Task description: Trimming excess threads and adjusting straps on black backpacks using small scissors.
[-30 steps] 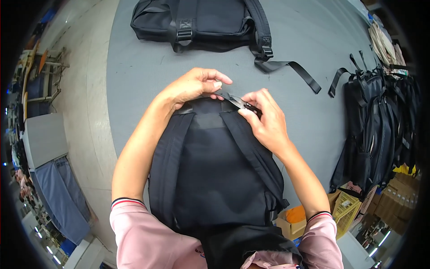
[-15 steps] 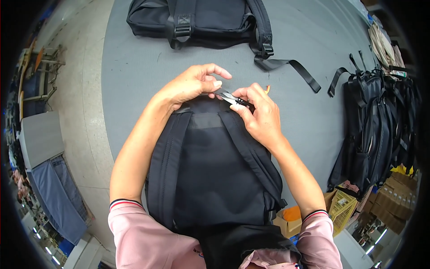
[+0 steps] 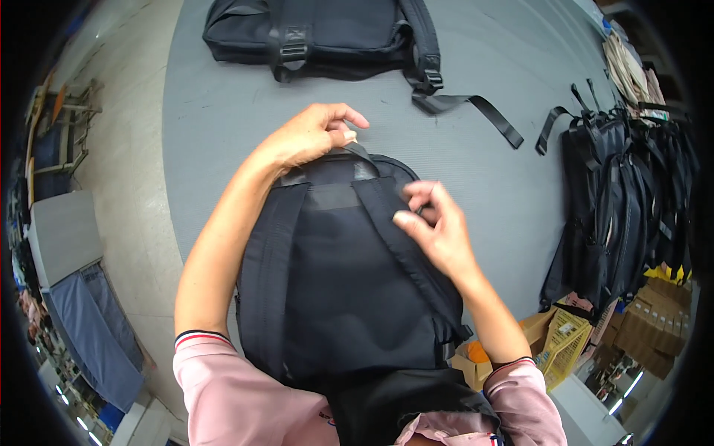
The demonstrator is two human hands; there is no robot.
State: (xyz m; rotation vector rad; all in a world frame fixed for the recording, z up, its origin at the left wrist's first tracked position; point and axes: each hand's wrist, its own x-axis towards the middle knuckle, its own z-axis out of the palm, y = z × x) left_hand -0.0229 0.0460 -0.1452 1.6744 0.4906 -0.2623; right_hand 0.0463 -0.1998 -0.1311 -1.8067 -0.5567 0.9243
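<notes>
A black backpack (image 3: pixel 357 275) lies before me with its back panel and two shoulder straps facing up. At its top, my left hand (image 3: pixel 316 135) pinches the webbing carry handle (image 3: pixel 361 153), with thumb and forefinger close together at the loop. My right hand (image 3: pixel 437 227) hovers over the upper part of the right shoulder strap (image 3: pixel 394 234). Its fingers are curled and partly blurred; a dark bit shows among them, but I cannot make out what it is. No thread snips can be recognised now.
Another black backpack (image 3: pixel 335 33) lies at the far side of the grey table (image 3: pixel 491 208), its loose strap (image 3: pixel 487 111) trailing right. Several black bags (image 3: pixel 613 201) hang over the right edge. Below them are a yellow crate (image 3: pixel 565 342) and cardboard boxes (image 3: pixel 651 323).
My right hand has drawn away from the carry handle, down and slightly right. The thread snips seen in it earlier are no longer recognisable. My left hand stays at the handle.
</notes>
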